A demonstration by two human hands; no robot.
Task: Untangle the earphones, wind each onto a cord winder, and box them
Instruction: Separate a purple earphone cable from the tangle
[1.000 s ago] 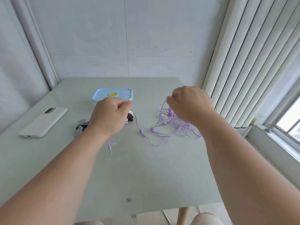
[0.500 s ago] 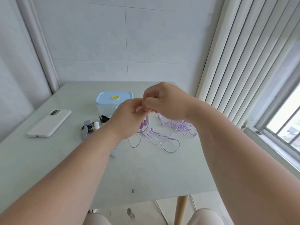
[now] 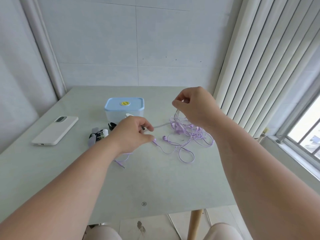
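A tangle of purple earphones [image 3: 188, 134] lies on the pale green table [image 3: 155, 184], with loose loops and two earbuds [image 3: 164, 138] trailing toward me. My right hand [image 3: 195, 106] is raised above the tangle and pinches several cord strands, lifting them. My left hand [image 3: 133, 134] hovers low to the left and pinches one cord that stretches taut toward the tangle. A jack end [image 3: 121, 165] lies below my left wrist. The box [image 3: 124, 108], clear with a blue lid, stands behind my left hand. Cord winders [image 3: 98, 135] in black, white and grey lie left of that hand.
A white phone [image 3: 55, 130] lies face down at the table's left. Vertical blinds [image 3: 259, 66] and a window sill run along the right side. A wall closes the far edge. A wooden table leg [image 3: 194, 224] and my knees show below the near edge.
My hands, joined over the tangle half a second ago, have parted: the right rose to the right with cord strands, the left dropped leftward pulling one cord taut.
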